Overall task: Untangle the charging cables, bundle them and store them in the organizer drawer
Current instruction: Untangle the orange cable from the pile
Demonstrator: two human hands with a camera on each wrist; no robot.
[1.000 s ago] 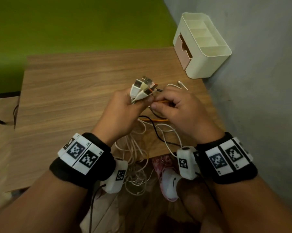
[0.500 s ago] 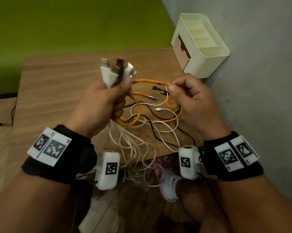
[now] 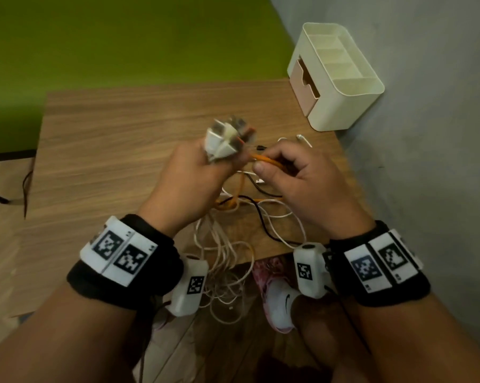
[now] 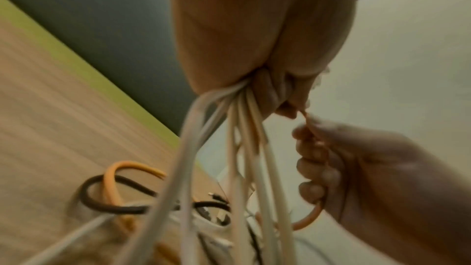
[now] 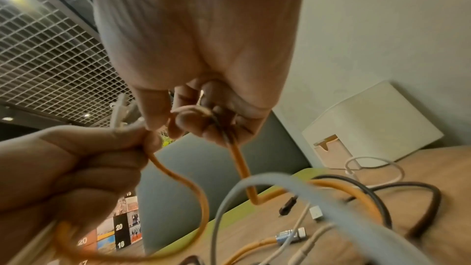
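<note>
My left hand (image 3: 194, 172) grips a bunch of cable plugs (image 3: 227, 138) upright above the wooden table (image 3: 109, 150); white cables (image 4: 239, 148) hang from its fist and trail over the table's near edge. Close beside it, my right hand (image 3: 297, 175) pinches the orange cable (image 3: 269, 161) between thumb and curled fingers. That orange cable (image 5: 239, 160) loops down to the table among black cables (image 3: 261, 217) and white ones. The cream organizer (image 3: 341, 76) with its pink drawer (image 3: 302, 87) stands at the table's far right corner, by the grey wall.
A loose white cable end (image 3: 302, 139) lies on the table in front of the organizer. A green wall lies beyond the table's far edge. Below the near edge are a wooden floor and a pink and white shoe (image 3: 277, 294).
My left hand has lowered and moved right with the plugs. My right hand has closed in toward it along the orange cable, so the two hands nearly touch.
</note>
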